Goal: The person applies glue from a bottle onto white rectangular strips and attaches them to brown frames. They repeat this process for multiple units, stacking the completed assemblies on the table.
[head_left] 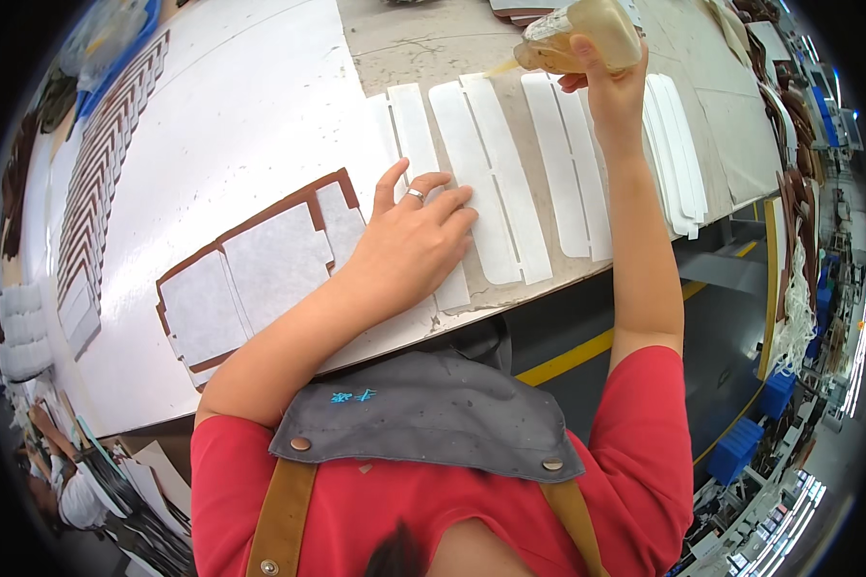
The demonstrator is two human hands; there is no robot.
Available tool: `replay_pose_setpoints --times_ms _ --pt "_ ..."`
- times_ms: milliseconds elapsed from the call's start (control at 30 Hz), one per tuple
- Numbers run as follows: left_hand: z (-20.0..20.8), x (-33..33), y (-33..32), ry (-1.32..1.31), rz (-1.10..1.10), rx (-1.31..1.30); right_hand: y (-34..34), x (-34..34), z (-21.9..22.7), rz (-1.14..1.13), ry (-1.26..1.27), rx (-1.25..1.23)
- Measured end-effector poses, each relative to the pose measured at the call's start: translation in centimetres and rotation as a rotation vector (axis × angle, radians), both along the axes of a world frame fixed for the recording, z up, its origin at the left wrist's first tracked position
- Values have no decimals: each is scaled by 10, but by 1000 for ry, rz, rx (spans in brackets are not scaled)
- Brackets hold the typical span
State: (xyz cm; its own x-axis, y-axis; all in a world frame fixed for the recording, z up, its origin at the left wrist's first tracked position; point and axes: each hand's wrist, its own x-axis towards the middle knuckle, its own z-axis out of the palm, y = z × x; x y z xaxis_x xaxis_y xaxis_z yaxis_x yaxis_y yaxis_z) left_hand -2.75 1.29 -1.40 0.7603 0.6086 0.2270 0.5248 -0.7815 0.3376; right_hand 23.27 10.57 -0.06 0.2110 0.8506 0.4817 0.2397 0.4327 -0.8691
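Note:
My right hand (614, 87) is wrapped round a squeeze bottle (587, 37) of cloudy amber liquid. The bottle is tipped sideways, and its yellowish nozzle points left at the far end of a long white strip piece (496, 178) with a slit down its length. Fingers spread, my left hand (416, 236) lies over a neighbouring white strip (414, 135) and hides part of it. By my left forearm is a brown panel (284, 204) faced with white sheets. Another slit white strip (563, 159) lies near my right forearm.
Several white strips (674, 154) are stacked at the right of the table (212, 125). A long row of overlapping brown-and-white pieces (106, 163) runs along the left, below a blue tray (130, 48) holding clear plastic. The table's near edge runs just in front of me.

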Motion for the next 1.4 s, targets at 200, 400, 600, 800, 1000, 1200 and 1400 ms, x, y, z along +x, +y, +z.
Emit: replay_pose_setpoints --times_ms 200,400,600,800,1000,1200,1400 --pt "-1 1 0 0 0 5 -11 16 0 52 -1 -79" --pt "1 0 -1 -11 -3 -3 -49 16 -2 -55 74 -116" --pt "3 2 -1 12 -4 24 -86 15 3 -52 145 -175" --pt "6 3 -1 43 -13 42 -127 20 3 -54 171 -220" --pt "9 4 -1 67 -7 43 -154 31 -7 -7 250 -278" --pt "15 9 6 102 -31 -20 -116 63 -2 56 482 -126" --pt "16 44 6 125 -92 8 -34 67 10 -44 118 -51"
